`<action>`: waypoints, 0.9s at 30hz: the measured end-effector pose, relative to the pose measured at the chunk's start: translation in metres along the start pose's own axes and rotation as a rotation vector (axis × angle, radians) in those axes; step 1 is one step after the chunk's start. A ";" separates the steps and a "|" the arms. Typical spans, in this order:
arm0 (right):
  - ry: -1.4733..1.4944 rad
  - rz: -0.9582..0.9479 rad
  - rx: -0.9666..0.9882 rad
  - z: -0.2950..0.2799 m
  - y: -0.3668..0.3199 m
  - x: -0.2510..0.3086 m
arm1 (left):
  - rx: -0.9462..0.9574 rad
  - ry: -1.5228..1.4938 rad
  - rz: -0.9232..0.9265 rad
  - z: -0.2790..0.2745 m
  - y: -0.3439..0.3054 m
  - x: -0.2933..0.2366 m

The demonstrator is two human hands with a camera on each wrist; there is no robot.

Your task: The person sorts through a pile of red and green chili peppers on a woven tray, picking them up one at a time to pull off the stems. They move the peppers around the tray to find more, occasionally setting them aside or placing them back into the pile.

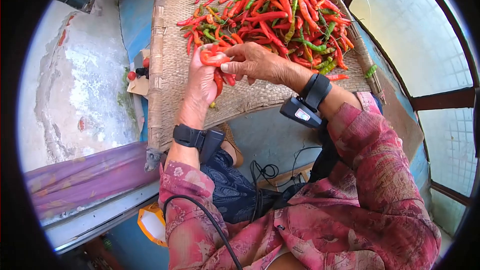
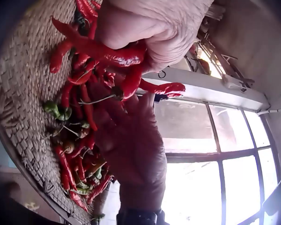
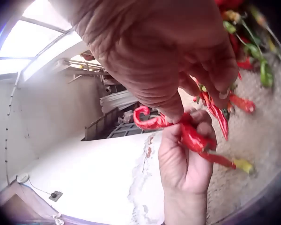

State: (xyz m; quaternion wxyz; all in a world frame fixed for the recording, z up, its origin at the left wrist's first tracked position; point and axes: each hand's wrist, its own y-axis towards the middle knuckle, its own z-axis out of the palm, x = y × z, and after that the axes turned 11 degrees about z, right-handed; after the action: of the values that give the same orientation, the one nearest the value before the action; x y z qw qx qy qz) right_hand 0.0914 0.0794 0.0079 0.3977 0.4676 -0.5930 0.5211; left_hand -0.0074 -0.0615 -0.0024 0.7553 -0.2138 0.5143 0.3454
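My left hand (image 1: 201, 77) grips several red chili peppers (image 1: 214, 60) over the near left part of the woven tray. In the right wrist view, one curled red chili (image 3: 152, 122) sticks out past its thumb, and a yellow tip (image 3: 244, 166) shows below. Reaching in from the right, my right hand (image 1: 260, 62) has bent fingers, its thumb against a red chili at the left fingertips. The left wrist view shows a chili with a thin stem (image 2: 131, 84) hanging between the two hands. Behind them lies a heap of red and green chilies (image 1: 285, 15).
The shallow woven tray (image 1: 175, 77) has a raised rim along its sides. A window (image 1: 415, 30) stands to the right, a peeling wall (image 1: 85, 85) to the left. A black cable (image 1: 265, 170) lies on the floor below. Small red round things (image 1: 132, 75) sit beside the tray.
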 end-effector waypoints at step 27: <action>-0.255 0.011 -0.188 -0.030 0.005 0.002 | -0.174 0.085 0.154 0.006 0.013 0.003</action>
State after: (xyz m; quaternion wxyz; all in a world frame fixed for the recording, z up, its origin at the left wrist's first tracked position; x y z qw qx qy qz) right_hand 0.0852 0.1091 0.0130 0.3582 0.4873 -0.6874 0.4021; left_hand -0.0125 -0.0483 -0.0027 0.6826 -0.2528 0.5288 0.4365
